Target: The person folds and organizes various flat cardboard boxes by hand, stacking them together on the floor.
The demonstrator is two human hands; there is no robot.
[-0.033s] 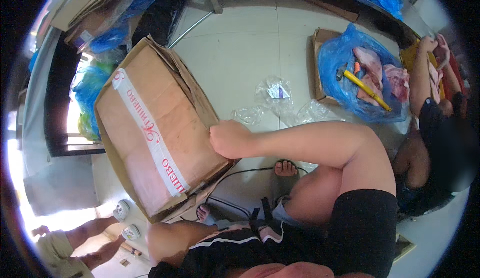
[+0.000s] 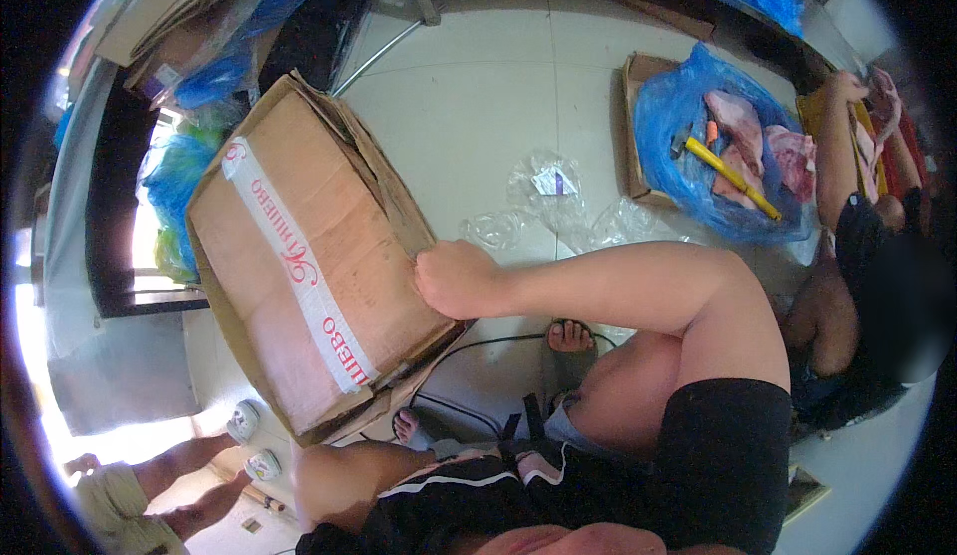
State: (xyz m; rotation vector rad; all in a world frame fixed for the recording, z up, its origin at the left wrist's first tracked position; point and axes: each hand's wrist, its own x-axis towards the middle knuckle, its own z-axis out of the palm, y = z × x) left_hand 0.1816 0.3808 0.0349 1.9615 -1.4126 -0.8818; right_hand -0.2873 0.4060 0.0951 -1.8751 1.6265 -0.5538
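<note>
A large brown cardboard box (image 2: 289, 266) stands tilted in front of me to the left. A strip of white tape (image 2: 299, 256) with red print runs across its face, and loose layers of cardboard show along its far right side. My right hand (image 2: 457, 279) is closed in a fist on the box's right edge, fingers curled out of sight over the cardboard. My right arm is bent and reaches in from the lower right. My left hand does not show in the picture.
Right of the box, clear plastic bags (image 2: 548, 191) lie on the tiled floor (image 2: 478, 106). Beyond them, a blue-bag-lined carton (image 2: 638, 86) holds raw meat (image 2: 736, 126) and a yellow-handled hammer (image 2: 733, 178). A co-worker (image 2: 847, 286) squats far right; another person's legs (image 2: 189, 465) stand lower left.
</note>
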